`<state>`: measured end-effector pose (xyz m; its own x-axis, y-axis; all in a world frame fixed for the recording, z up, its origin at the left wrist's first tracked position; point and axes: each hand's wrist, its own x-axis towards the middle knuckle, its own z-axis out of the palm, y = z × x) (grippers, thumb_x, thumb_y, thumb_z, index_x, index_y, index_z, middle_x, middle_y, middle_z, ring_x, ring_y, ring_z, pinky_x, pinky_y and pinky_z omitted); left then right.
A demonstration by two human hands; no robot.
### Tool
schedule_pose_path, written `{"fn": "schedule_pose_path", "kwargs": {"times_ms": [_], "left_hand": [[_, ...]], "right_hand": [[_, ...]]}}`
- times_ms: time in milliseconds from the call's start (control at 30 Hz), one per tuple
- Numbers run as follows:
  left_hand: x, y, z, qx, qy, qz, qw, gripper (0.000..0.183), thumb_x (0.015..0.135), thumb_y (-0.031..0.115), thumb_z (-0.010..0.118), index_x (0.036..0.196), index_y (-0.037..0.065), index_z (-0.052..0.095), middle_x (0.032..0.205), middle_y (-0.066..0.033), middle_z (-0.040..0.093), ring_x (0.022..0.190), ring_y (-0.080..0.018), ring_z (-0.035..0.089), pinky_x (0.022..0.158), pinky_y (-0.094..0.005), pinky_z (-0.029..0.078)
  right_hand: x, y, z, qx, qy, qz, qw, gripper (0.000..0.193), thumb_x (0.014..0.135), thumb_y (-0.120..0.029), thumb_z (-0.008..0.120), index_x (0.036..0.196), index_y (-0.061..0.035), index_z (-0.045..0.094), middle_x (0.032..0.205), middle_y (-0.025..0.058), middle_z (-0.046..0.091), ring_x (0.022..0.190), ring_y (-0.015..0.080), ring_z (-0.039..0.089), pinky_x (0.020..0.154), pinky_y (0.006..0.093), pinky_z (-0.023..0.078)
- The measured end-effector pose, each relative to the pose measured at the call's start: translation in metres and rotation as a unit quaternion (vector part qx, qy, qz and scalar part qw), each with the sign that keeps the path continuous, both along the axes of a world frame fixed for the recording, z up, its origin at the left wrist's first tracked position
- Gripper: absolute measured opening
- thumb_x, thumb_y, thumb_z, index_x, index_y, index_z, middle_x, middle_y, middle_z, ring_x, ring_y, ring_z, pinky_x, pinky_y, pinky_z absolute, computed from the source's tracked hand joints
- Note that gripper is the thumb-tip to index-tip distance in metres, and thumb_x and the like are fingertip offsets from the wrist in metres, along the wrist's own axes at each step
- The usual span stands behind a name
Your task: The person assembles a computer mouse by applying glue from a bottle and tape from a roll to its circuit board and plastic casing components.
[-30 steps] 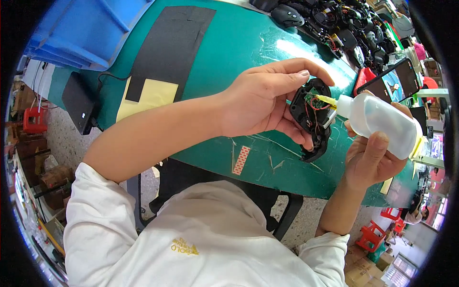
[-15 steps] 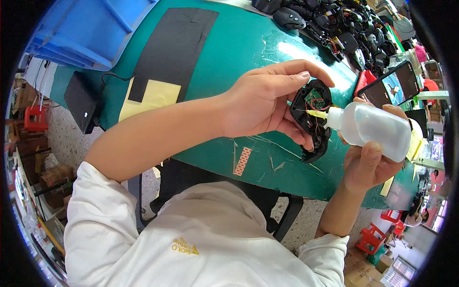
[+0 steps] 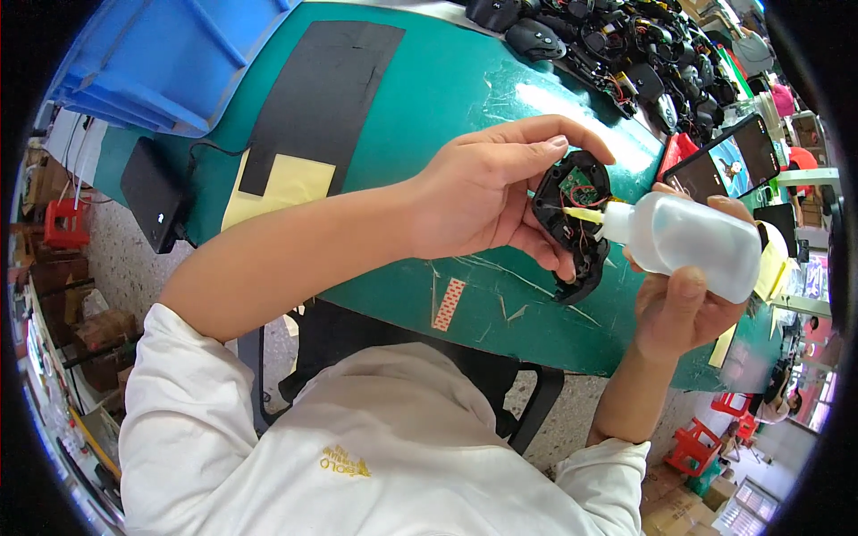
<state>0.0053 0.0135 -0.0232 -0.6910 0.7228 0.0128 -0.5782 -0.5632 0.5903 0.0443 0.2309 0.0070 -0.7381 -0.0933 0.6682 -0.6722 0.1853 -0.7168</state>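
My left hand (image 3: 487,192) holds an opened black plastic device shell (image 3: 585,272) along its left side, thumb at the top and fingers underneath. Inside the shell show a small green circuit board (image 3: 575,185) and thin red wires. My right hand (image 3: 684,313) grips a translucent white squeeze bottle (image 3: 693,246), tilted on its side with clear-looking contents. Its yellow dispensing tip (image 3: 583,214) points left into the shell, just below the board. Whether the tip touches the inside, I cannot tell.
Black devices and loose wired parts (image 3: 617,54) are heaped at the far right, near a tablet-like screen (image 3: 733,165) and a red object (image 3: 677,154). A blue bin (image 3: 165,67) stands far left, by a black box (image 3: 154,192). A dark mat (image 3: 326,85) and yellow paper (image 3: 290,183) lie on the green table.
Both hands, with the shell and the bottle, have shifted slightly left. The yellow tip stays inside the shell, and both grips look the same.
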Motion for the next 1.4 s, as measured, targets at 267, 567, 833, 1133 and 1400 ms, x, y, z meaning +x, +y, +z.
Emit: {"fn": "schedule_pose_path", "kwargs": {"times_ms": [267,567,833,1133,1400], "left_hand": [[-0.002,-0.001,0.001,0.010,-0.007,-0.001,1.000,0.038,0.105,0.028,0.029,0.132,0.004,0.042,0.103,-0.0179,0.064,0.075,-0.0320,0.070,0.062,-0.0375,0.062],[-0.004,-0.003,0.006,-0.013,-0.023,0.045,0.999,0.040,0.105,0.029,0.026,0.133,0.006,0.042,0.112,-0.0303,0.061,0.069,-0.0339,0.070,0.059,-0.0338,0.060],[-0.004,-0.003,0.008,-0.008,-0.022,0.048,0.999,0.040,0.105,0.028,0.025,0.133,0.005,0.043,0.111,-0.0300,0.062,0.069,-0.0334,0.070,0.059,-0.0332,0.060],[-0.006,-0.005,0.006,0.015,-0.020,0.042,0.999,0.041,0.105,0.028,0.024,0.133,0.005,0.042,0.112,-0.0305,0.061,0.070,-0.0335,0.070,0.059,-0.0336,0.060],[-0.005,-0.005,0.010,0.037,-0.031,0.033,0.998,0.042,0.105,0.030,0.025,0.136,0.006,0.039,0.114,-0.0310,0.060,0.069,-0.0330,0.070,0.058,-0.0338,0.060]], "right_hand": [[-0.003,0.004,-0.001,-0.049,0.033,-0.004,0.998,0.057,0.090,-0.025,0.066,0.125,0.0135,0.042,0.125,0.0242,0.046,0.101,0.0423,0.063,0.053,0.0357,0.063],[0.007,0.008,0.005,-0.041,0.031,-0.035,0.998,0.067,0.087,-0.034,0.068,0.126,0.0130,0.041,0.123,0.0224,0.047,0.098,0.0455,0.062,0.067,0.0438,0.061],[0.005,0.005,0.007,0.000,0.022,-0.052,0.998,0.067,0.084,-0.035,0.071,0.123,0.0118,0.043,0.122,0.0211,0.048,0.096,0.0411,0.064,0.076,0.0451,0.057],[0.004,0.019,0.005,-0.081,0.037,-0.024,0.996,0.062,0.090,-0.033,0.062,0.125,0.0131,0.042,0.120,0.0247,0.050,0.098,0.0427,0.064,0.063,0.0388,0.061],[0.004,0.009,0.010,-0.084,0.039,-0.061,0.994,0.062,0.085,-0.032,0.068,0.123,0.0100,0.043,0.116,0.0213,0.050,0.095,0.0401,0.065,0.067,0.0415,0.060]]}}
